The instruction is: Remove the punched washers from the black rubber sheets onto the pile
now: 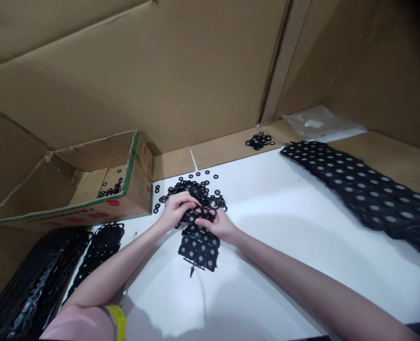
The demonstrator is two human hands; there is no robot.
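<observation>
A: Position of the hands?
B: Close together over the white table point(266, 265). Right hand point(224, 225): thumb on top of the black linked piece point(198, 248), its fingers largely hidden beneath; piece held between them. Left hand point(177, 207): thumb and index finger brought together at the piece's upper end. Cannot tell whether they pinch the piece itself or a loose ring.

A: And the piece?
B: Mid-table, its lower part flat and visible as rows of grey-centred discs, a pointed black tail at the near edge. Upper end obscured by fingers; where it stops and the ring pile point(192, 187) starts is unclear.

A: Surroundings?
B: Cardboard box point(138, 166) at left, some black rings point(112, 189) inside; near wall blocks part of its floor. Red print illegible. Narrow black strip point(101, 246) partly behind the left forearm. Glossy black bundle point(32, 279) cut off at the bottom; layers indistinct. Long dotted strip point(366, 189) runs out of frame at right. 1 clear plastic bag point(323, 121) behind it, contents uncertain.
</observation>
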